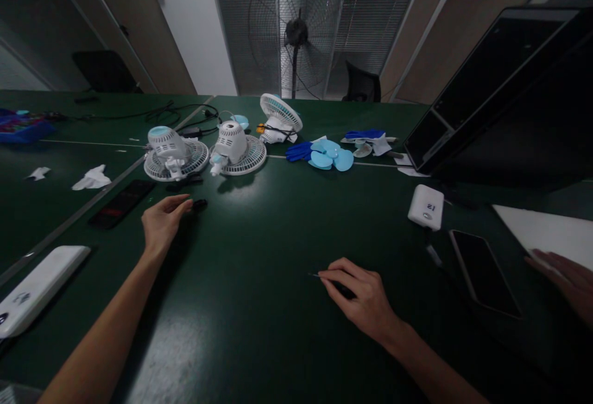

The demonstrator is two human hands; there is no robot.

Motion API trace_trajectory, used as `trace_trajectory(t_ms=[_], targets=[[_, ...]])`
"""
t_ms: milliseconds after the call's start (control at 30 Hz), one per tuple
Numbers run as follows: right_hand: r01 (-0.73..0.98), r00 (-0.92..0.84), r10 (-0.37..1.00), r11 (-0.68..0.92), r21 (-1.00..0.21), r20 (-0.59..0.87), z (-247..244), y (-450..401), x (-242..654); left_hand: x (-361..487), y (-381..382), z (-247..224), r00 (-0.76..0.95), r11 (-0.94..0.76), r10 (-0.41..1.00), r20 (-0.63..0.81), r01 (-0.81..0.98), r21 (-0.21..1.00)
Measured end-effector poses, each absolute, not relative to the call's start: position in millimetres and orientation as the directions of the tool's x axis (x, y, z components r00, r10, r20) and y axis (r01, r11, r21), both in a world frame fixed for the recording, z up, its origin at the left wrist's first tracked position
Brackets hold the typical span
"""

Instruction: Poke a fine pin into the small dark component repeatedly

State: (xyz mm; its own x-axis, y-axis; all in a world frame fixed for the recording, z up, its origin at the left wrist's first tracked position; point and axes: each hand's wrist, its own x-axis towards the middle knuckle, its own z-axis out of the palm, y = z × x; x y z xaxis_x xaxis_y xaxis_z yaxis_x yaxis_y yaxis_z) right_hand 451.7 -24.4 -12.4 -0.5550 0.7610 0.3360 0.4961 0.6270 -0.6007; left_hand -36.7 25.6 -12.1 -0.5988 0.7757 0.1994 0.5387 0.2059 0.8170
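Note:
My left hand point(164, 218) is closed in a pinch at a small black object point(199, 204), just in front of the fan parts; its exact kind is too dark to make out. Over the bare middle of the green table, my right hand point(359, 293) pinches a thin pointed rod point(314, 275), its tip aimed left. Beyond my left hand, two white fan heads point(169, 151) point(234, 147) lie grille-down. A third small fan point(280, 120) stands tilted behind them. Light-blue fan blades point(331, 155) rest beside a blue glove point(299, 151).
A white power bank point(425, 207) and a phone point(485, 273) lie at right, near another person's hand point(563, 277). A large black monitor point(504, 95) stands there. At left are a dark phone point(121, 204), a long white device point(41, 290), tissues point(92, 178) and a blue tray point(25, 127).

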Motion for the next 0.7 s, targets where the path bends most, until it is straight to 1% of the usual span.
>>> trace_trajectory(t_ms=[200,367,700], targets=[[0.491,-0.559,0.763,0.620,-0.612,0.324,-9.5,-23.6,451.7,-31.2,29.0,-14.7,-0.574,0.229,0.788,0.223,0.609,0.759],[0.493,-0.562,0.761,0.622,-0.609,0.323,-9.6,-23.5,451.2,-27.2,30.7,-15.3,-0.524,0.233,0.831,0.187,0.633,0.738],[0.492,-0.568,0.751,0.639,-0.592,0.338,-9.4,-22.6,450.4,-27.4,30.2,-13.7,-0.527,0.272,0.833,0.167,0.654,0.705]])
